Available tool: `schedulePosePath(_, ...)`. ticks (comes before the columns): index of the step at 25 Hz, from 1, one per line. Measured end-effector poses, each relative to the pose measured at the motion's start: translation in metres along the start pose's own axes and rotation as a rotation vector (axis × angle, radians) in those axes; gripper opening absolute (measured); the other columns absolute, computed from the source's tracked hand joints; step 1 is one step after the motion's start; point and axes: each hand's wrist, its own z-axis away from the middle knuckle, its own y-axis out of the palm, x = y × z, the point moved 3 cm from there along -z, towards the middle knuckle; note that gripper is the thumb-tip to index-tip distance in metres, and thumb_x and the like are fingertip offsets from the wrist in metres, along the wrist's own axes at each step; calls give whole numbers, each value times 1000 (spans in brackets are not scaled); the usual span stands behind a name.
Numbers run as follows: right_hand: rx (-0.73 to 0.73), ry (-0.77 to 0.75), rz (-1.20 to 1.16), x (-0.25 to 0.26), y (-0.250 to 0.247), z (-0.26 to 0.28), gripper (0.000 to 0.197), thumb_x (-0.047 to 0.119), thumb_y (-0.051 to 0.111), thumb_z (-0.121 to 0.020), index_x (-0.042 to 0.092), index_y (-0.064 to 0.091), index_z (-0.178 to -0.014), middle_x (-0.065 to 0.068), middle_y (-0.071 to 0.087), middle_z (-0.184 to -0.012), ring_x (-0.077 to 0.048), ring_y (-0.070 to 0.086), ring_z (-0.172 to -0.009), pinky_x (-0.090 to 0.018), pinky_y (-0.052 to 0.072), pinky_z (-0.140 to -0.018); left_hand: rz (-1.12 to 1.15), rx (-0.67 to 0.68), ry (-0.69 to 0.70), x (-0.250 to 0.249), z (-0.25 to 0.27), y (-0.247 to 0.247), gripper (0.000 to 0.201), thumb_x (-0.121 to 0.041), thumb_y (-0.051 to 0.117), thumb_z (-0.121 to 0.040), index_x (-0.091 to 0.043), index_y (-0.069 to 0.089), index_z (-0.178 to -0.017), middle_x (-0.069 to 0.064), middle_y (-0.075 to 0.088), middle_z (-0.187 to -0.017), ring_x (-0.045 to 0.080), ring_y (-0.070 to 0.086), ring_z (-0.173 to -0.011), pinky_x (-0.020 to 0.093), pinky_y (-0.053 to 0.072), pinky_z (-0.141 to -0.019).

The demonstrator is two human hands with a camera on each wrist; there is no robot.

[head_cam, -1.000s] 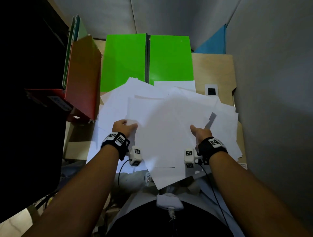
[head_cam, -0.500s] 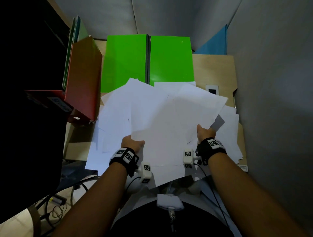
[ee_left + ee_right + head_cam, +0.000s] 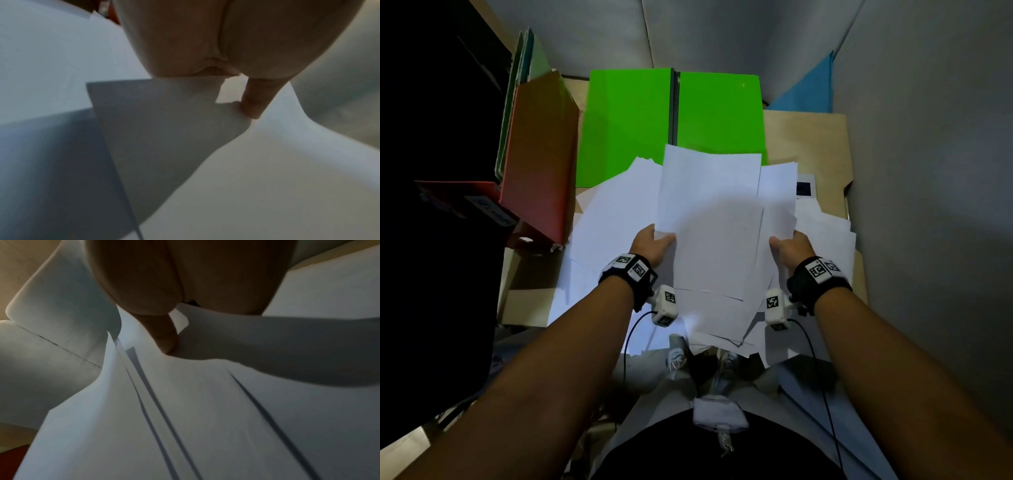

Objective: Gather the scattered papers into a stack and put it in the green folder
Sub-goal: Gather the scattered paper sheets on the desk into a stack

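Note:
A loose stack of white papers [image 3: 714,233] is lifted above the desk between both hands. My left hand [image 3: 654,245] grips its left edge, thumb on top; in the left wrist view the left hand [image 3: 236,91] pinches a sheet [image 3: 164,129]. My right hand [image 3: 787,248] grips the right edge; close up, the right hand [image 3: 170,337] has its thumb pressed on the sheets [image 3: 205,402]. More white papers [image 3: 606,219] lie spread on the desk below. The green folder [image 3: 671,116] lies open flat at the back.
A red binder [image 3: 537,154] leans at the left beside upright folders. A small white card with a black square [image 3: 804,186] lies on the wooden desk [image 3: 808,144] at the right. Grey walls close in on the back and right.
Both hands have drawn closer together and lifted, pulling the spread sheets into a narrower, more upright bundle. The bundle's top edge now overlaps the folder's near edge.

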Motion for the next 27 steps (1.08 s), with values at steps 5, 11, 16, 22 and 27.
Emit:
schedulePosePath(5,17,139,-89,0,6,-6,66,55,47,-92,3,51,-132,-14,58,-125,-36,56,-116,-42,46,-100,-97,86,47,-10,3,32,45,-28,62,-92,-4,51,-129,6,59,-122,25,56,-109,34,45,-93)
schedulePosePath(11,120,173,-219,-13,21,2,79,63,70,-72,9,56,-127,-3,61,-121,-28,60,-109,-38,47,-96,5,16,-49,-10,15,53,25,-16,55,-96,-8,50,-119,4,57,-105,23,55,-90,31,42,-76)
schedulePosePath(16,101,221,-102,-37,32,-8,57,7,79,-71,1,55,-123,-12,64,-120,-33,61,-107,-48,49,-98,126,-30,-106,-13,18,55,23,-15,55,-94,-9,53,-116,1,57,-101,21,55,-87,29,41,-74)
schedulePosePath(22,147,12,-153,11,4,13,41,-3,67,-81,4,59,-121,-13,65,-112,-31,63,-98,-42,51,-91,151,34,7,-22,16,35,39,-38,77,-79,-13,52,-95,-1,53,-82,14,51,-68,26,42,-60)
schedulePosePath(27,248,-267,-274,63,-12,29,28,-9,64,-82,11,66,-101,-1,72,-95,-18,68,-87,-28,54,-78,617,65,82,-53,16,13,72,-32,91,-58,-21,49,-115,6,73,-103,22,71,-96,42,55,-91)
